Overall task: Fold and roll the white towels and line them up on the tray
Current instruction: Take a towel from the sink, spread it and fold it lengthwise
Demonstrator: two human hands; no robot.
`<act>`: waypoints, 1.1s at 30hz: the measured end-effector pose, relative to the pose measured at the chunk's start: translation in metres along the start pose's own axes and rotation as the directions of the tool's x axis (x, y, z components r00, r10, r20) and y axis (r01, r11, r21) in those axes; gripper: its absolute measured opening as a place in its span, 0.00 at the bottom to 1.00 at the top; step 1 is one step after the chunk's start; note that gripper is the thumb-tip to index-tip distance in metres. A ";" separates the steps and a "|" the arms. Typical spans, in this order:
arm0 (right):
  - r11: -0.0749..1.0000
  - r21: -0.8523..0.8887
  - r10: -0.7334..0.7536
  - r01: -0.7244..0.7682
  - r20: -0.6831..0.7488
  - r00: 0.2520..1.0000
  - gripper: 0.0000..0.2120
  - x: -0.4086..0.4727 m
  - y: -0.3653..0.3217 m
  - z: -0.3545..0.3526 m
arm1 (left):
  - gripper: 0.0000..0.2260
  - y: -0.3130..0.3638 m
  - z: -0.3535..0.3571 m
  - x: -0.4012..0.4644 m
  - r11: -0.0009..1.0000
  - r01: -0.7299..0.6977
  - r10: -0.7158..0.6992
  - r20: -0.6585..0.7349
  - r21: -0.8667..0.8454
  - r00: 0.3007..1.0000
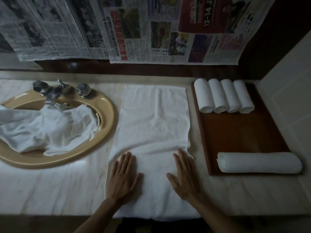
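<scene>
Both our left hand [123,175] and right hand [183,172] press flat, apart, smoothing the white towel [154,118] mid-frame; next we roll it.

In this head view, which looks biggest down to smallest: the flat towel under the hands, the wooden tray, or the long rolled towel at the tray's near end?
1. flat towel
2. wooden tray
3. long rolled towel
</scene>
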State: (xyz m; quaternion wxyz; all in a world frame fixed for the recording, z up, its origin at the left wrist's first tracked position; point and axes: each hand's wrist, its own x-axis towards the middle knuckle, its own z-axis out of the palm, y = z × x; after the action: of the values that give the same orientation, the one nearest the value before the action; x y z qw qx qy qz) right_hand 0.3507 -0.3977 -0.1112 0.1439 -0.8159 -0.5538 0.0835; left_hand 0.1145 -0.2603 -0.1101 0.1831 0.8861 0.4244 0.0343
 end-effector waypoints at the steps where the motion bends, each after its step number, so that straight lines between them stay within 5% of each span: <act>1: 0.998 0.037 0.057 -0.056 -0.015 0.998 0.35 0.002 -0.008 0.001 | 0.33 0.006 0.001 0.003 1.000 0.004 -0.004 0.006 -0.013 1.000; 9: 0.945 -0.068 0.318 -0.320 -0.045 0.947 0.38 -0.020 -0.032 0.015 | 0.31 0.008 0.009 -0.020 0.999 -0.034 0.033 -0.038 -0.041 0.999; 15: 0.995 -0.012 -0.095 0.096 0.012 0.995 0.24 0.043 -0.043 0.019 | 0.25 0.039 0.010 0.046 0.970 -0.204 0.201 -0.032 -0.133 0.979; 20: 0.970 -0.087 0.221 -0.227 -0.071 0.973 0.30 0.079 0.019 0.005 | 0.28 0.004 0.002 0.085 0.968 0.142 -0.179 -0.176 -0.205 0.968; 22: 0.978 -0.081 0.190 -0.194 -0.061 0.980 0.29 0.100 0.014 0.004 | 0.29 0.024 -0.003 0.102 0.963 0.009 -0.063 -0.193 -0.269 0.979; 25: 0.992 -0.082 -0.095 0.094 -0.011 0.995 0.26 0.128 -0.004 0.008 | 0.26 0.046 0.004 0.122 0.937 -0.262 0.254 -0.067 -0.232 0.965; 27: 0.988 -0.138 -0.068 0.066 -0.014 0.998 0.27 0.141 0.011 0.007 | 0.25 0.025 0.003 0.141 0.955 -0.233 0.223 -0.075 -0.184 0.972; 31: 0.960 -0.079 0.256 -0.268 -0.136 0.957 0.31 0.172 0.033 -0.002 | 0.26 -0.003 -0.013 0.173 0.976 -0.040 -0.011 -0.231 -0.215 0.973; 33: 0.996 0.007 0.090 -0.090 -0.118 0.989 0.27 0.192 0.016 0.004 | 0.26 0.026 -0.012 0.185 0.942 -0.164 0.104 -0.212 -0.292 0.972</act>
State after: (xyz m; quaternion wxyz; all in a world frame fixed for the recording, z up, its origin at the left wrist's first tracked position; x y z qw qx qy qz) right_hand 0.4354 -0.2241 -0.1153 0.1733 -0.8434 -0.5069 0.0418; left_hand 0.2492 -0.1303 -0.1070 0.2742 0.8661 0.3680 0.1983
